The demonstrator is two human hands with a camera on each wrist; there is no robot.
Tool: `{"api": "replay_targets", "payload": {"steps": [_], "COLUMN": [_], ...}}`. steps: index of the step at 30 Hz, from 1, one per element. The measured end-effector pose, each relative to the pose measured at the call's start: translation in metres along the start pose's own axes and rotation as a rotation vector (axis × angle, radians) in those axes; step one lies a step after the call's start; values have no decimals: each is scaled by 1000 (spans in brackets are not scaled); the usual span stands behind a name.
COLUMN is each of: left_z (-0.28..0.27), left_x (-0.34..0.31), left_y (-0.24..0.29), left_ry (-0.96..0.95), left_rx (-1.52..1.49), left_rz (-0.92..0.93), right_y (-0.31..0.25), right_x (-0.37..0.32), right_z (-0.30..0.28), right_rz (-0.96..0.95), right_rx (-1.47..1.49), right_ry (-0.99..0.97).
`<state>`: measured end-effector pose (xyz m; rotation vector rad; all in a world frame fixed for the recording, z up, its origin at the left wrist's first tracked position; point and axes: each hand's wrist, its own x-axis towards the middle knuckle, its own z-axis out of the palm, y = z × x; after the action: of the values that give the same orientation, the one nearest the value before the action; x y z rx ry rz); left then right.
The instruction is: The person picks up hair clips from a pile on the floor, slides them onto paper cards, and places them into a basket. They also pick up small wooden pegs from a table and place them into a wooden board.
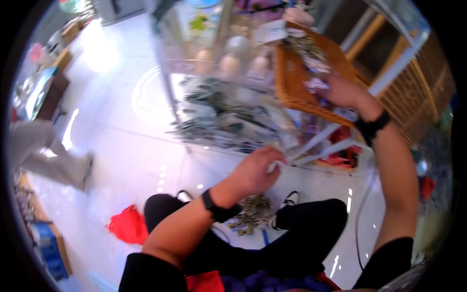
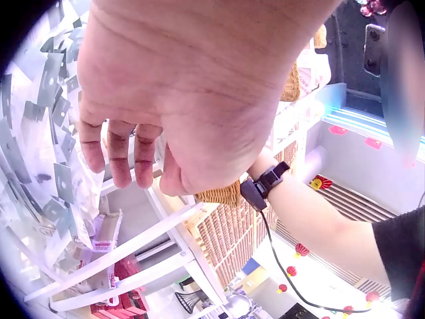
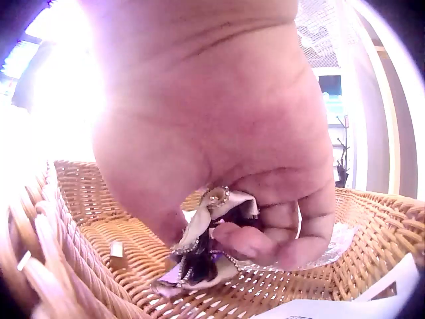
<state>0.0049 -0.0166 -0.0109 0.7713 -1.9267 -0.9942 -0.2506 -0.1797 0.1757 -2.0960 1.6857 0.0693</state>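
In the head view the right hand (image 1: 338, 91) reaches into a wicker basket (image 1: 292, 97) on a white rack. Up close in the right wrist view, thumb and fingers of the right hand (image 3: 232, 133) pinch a small cream and dark item (image 3: 199, 256) with a beaded trim, above the woven bottom. The left hand (image 1: 253, 170) hangs in the air below the rack, beside rows of packets (image 1: 228, 114); its fingers are loosely bent and hold nothing visible. In the left wrist view the left hand (image 2: 179, 93) has its fingers hanging down.
A pile of small packets (image 1: 253, 214) lies on the floor between the feet. A red bag (image 1: 129, 225) lies to the left. The rack's white legs (image 1: 321, 148) cross in front, with red boxes (image 1: 343, 158) behind them. A cable (image 1: 359, 219) runs at the right.
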Motion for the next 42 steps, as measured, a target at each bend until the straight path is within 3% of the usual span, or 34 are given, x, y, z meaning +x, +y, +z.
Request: {"api": "replay_targets", "payload": {"steps": [3,5,8,9,11,12,14,18,20,24,25,33,35,38,39,40,42], "left_z": [0,-1,-5,-5,-4,-4,-1,-2,1,1,-1,0,-5,-13,-12,-15,-31], "left_x": [-2,-4,-6,-7,-8,-9,-9,-6,-6,-8,-8,-7,-5,-1,0,1,5], "left_y": [-3,-2,4,4,4,3,1,0,-1,-1,0,-7,-3,8,3,10,32], "left_ry": [-6,3,-35,-46,-70,-67,-62,-70,-113,-72,-93,-107,-89,-76,-63,-58,-64], "left_rx": [49,95,79,77,62,63,77,142,130,135,115,86,44,-192,-315,-448,-699], "left_rz": [8,-10,-97,-102,-115,-117,-105,-67,-73,-29,-59,-12,-36,-161,-121,-144,-220], "right_y": [-13,-26,-7,-11,-19,-23,-31,-31,-28,-30,-31,-32,-41,-80,-90,-105,-95], "right_x": [-7,-17,-12,-10,-14,-17,-22,-22,-20,-19,-17,-30,-49,-108,-131,-159,-162], "right_z": [1,5,21,19,8,4,0,-2,-3,-2,-6,-2,-11,2,21,37,82], "right_rz": [91,53,-230,-243,-472,-475,-254,-332,-340,-240,-161,-179,-209,-429,-522,-524,-777], "right_rx": [-7,-348,-602,-594,-571,-570,-332,-285,-438,-331,-485,-395,-202,34,274,453,499], "right_ry": [105,290,668,667,558,557,80,119,95,140,63,157,266,548,592,515,584]}}
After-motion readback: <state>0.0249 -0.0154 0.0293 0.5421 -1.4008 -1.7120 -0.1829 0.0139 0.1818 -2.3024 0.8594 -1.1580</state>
